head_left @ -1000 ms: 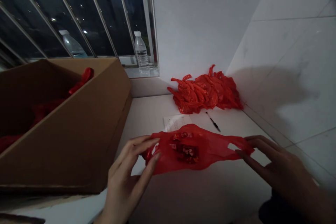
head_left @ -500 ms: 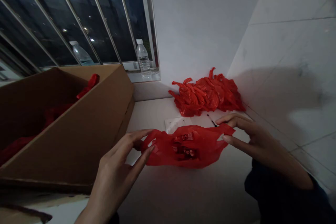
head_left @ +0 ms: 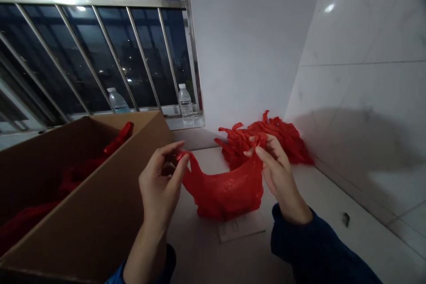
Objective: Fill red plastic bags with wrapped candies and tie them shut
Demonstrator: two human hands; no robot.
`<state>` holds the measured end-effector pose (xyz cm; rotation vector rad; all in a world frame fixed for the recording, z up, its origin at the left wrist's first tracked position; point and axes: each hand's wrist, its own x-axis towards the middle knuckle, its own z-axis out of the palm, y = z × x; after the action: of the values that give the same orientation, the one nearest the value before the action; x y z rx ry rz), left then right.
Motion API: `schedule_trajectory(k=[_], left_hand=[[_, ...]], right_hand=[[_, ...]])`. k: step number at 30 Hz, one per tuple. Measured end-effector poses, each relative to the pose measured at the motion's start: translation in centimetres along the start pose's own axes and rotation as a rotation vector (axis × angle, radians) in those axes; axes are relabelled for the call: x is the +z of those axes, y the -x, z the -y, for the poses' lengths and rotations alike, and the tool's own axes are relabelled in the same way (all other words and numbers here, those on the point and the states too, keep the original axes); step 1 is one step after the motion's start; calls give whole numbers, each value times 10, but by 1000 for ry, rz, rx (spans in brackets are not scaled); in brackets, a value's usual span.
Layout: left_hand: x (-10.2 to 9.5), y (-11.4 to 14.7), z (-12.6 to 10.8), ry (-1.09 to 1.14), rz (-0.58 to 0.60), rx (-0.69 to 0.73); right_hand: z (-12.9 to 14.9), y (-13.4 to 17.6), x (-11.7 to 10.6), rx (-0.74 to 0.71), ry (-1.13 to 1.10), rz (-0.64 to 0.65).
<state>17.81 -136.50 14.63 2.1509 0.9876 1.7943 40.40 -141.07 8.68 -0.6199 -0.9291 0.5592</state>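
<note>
A red plastic bag [head_left: 229, 193] hangs between my two hands, its handles pulled upward and its body sagging with something inside that I cannot make out. My left hand [head_left: 164, 173] pinches the left handle. At the other side my right hand [head_left: 276, 164] grips the right handle, with its fingertips in front of a heap of red plastic bags [head_left: 286, 137]. Just below the held bag, partly covered by it, lies a flat pale booklet or card [head_left: 244, 227] on the white surface.
An open cardboard box [head_left: 109, 191] with red bags [head_left: 80, 173] in it stands at the left. Two clear bottles [head_left: 185, 104] stand on the sill by the barred window [head_left: 126, 44]. A small dark object [head_left: 346, 219] lies at the right, near the tiled wall [head_left: 359, 106].
The bag, spread open with small red packs showing inside, now hangs by its handles. My hands have come closer together and higher. The view has tilted up, showing more window.
</note>
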Motion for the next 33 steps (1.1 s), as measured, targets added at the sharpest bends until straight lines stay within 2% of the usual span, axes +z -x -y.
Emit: schedule_trajectory(k=[2,4,7,9,10,11,13,15,16,17,20,22,24,25,27,29,31,33], left_hand=[[1,9,2,123,15,-69],[1,17,1,184,88,-75],[-2,25,-6,194,371,41],[-6,27,-11,187,576,145],[-7,27,-12,176,635,189],[-7,27,-12,156,649,227],[-3,26,-8,103,571,256],[7,28,2,88,482,197],[13,29,8,108,477,144],[20,31,14,147,515,81],[38,38,28,310,755,-94],[44,39,33,410,876,-207],[46,37,35,505,917,-339],[46,35,36,549,914,-404],[46,31,37,610,872,-504],[46,29,37,623,821,-552],[47,30,37,610,816,-576],[48,32,37,604,846,-581]], right_hand=[[0,9,6,20,123,100],[-2,19,17,2,300,236],[-9,34,35,-120,513,438],[-15,38,43,-157,525,534],[-17,39,45,-148,494,563],[-19,38,45,-131,455,570],[-21,35,43,-95,389,515],[-21,29,39,-25,335,436],[-21,27,38,24,300,411],[-22,25,36,74,256,389],[-26,20,30,192,149,307],[-29,17,23,266,133,246],[-28,13,15,341,153,280],[-26,11,11,347,185,340],[-20,8,4,254,327,505],[-15,8,0,85,558,642],[-13,10,1,-47,799,683],[-13,15,5,-120,961,648]])
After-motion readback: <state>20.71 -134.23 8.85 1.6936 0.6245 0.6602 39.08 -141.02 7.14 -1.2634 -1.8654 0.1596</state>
